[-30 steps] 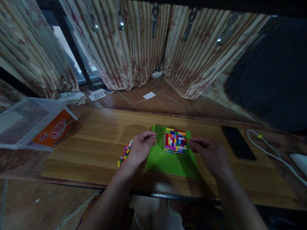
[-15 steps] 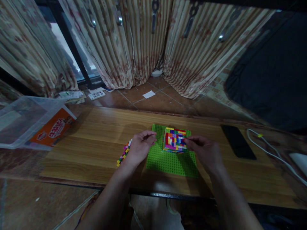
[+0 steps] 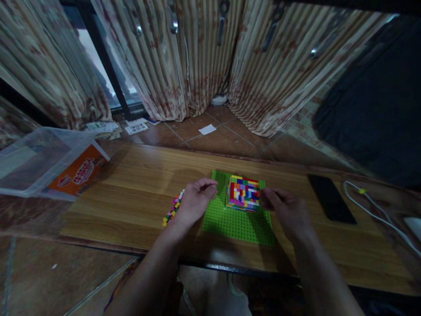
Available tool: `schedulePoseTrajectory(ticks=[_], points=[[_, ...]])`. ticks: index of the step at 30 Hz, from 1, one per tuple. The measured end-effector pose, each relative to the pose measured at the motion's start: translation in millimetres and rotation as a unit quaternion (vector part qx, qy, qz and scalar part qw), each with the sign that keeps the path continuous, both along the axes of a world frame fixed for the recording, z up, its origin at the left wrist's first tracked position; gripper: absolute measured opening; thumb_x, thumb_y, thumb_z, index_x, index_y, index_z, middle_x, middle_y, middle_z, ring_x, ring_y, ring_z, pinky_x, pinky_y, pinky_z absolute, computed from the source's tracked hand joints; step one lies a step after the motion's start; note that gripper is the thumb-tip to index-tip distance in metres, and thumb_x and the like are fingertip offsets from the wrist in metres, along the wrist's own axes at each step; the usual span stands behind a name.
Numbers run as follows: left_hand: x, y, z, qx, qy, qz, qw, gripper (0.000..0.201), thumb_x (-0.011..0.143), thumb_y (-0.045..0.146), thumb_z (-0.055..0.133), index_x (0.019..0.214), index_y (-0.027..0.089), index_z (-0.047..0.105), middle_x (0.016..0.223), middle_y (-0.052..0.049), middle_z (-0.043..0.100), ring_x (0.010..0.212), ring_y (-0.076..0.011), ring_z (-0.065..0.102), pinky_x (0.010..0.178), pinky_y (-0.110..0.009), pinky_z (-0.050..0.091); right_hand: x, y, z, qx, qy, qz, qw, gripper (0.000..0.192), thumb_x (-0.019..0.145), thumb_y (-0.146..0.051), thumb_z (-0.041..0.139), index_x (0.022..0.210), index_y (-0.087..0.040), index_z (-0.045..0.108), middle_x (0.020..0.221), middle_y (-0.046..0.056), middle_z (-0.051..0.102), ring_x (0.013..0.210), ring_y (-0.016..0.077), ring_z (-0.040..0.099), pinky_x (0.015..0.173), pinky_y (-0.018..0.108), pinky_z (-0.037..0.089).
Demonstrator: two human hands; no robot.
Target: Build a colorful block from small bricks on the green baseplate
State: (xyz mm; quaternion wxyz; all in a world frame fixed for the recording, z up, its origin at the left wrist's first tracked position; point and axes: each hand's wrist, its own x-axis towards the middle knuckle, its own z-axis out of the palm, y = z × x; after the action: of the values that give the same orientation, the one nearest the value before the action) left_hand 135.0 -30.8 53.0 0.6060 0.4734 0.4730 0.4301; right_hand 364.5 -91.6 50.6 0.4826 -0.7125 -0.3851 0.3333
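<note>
A multicoloured brick block (image 3: 244,193) stood on the far part of a green baseplate (image 3: 237,221), which lay flat on the wooden counter (image 3: 131,202). The right hand (image 3: 287,210) was against the block's right side, its fingers (image 3: 268,197) curled narrow at the edge — whether they pinched a brick could not be told. The left hand (image 3: 194,204) rested at the baseplate's left edge, fingers (image 3: 208,186) bent loosely inward, near the block but apart from it; nothing showed in its grip. Just left of that hand lay a row of small loose bricks (image 3: 173,210). A dark phone (image 3: 332,204) and a white cable (image 3: 371,208) lay well to the right, and a clear plastic tub (image 3: 36,153) with an orange label (image 3: 80,171) sat at the counter's far left.
</note>
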Motion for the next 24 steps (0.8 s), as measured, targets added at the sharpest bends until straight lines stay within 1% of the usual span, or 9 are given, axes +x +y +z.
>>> schedulePoseTrajectory(ticks=[5,8,16,21,24], points=[[0,1,-0.5,0.004,0.012,-0.006,1.000,0.013,0.072,0.024,0.066,0.081,0.017,0.073,0.068,-0.001,0.067,0.061,-0.0122,0.060,0.062,-0.024,0.048,-6,3,2.3,-0.021,0.042,0.003,0.999,0.042,0.060,-0.052,0.079,0.077,-0.015,0.073,0.062,0.002,0.067,0.054,0.0113,0.057,0.051,0.023,0.047],[-1,0,0.1,0.008,0.019,-0.004,1.000,0.014,0.073,0.025,0.065,0.082,0.017,0.073,0.068,-0.001,0.067,0.061,-0.0123,0.059,0.062,-0.024,0.047,-8,3,3.6,-0.021,0.051,-0.001,0.998,0.041,0.059,-0.051,0.081,0.077,-0.015,0.073,0.063,0.002,0.068,0.053,0.0103,0.056,0.051,0.022,0.047],[0,0,-2.4,0.013,0.028,-0.013,0.999,0.016,0.074,0.027,0.064,0.083,0.018,0.073,0.068,-0.001,0.067,0.061,-0.0122,0.059,0.063,-0.025,0.048,-11,4,4.4,-0.004,0.064,-0.009,0.998,0.040,0.055,-0.049,0.083,0.074,-0.015,0.074,0.070,0.006,0.072,0.057,0.0146,0.063,0.054,0.027,0.054],[-1,0,-1.4,0.010,0.032,-0.020,0.999,0.017,0.074,0.026,0.063,0.085,0.016,0.072,0.070,-0.001,0.066,0.064,-0.0121,0.059,0.065,-0.024,0.048,-12,5,4.0,-0.008,0.065,-0.018,0.998,0.043,0.052,-0.050,0.084,0.074,-0.015,0.074,0.068,0.005,0.072,0.056,0.0142,0.063,0.053,0.026,0.054],[-3,0,-0.8,0.009,0.034,-0.019,0.999,0.018,0.074,0.027,0.064,0.085,0.016,0.072,0.070,0.000,0.065,0.063,-0.0114,0.058,0.065,-0.024,0.047,-12,5,4.4,-0.015,0.085,-0.019,0.996,0.045,0.049,-0.052,0.086,0.073,-0.015,0.074,0.067,0.004,0.071,0.056,0.0129,0.061,0.053,0.024,0.053]])
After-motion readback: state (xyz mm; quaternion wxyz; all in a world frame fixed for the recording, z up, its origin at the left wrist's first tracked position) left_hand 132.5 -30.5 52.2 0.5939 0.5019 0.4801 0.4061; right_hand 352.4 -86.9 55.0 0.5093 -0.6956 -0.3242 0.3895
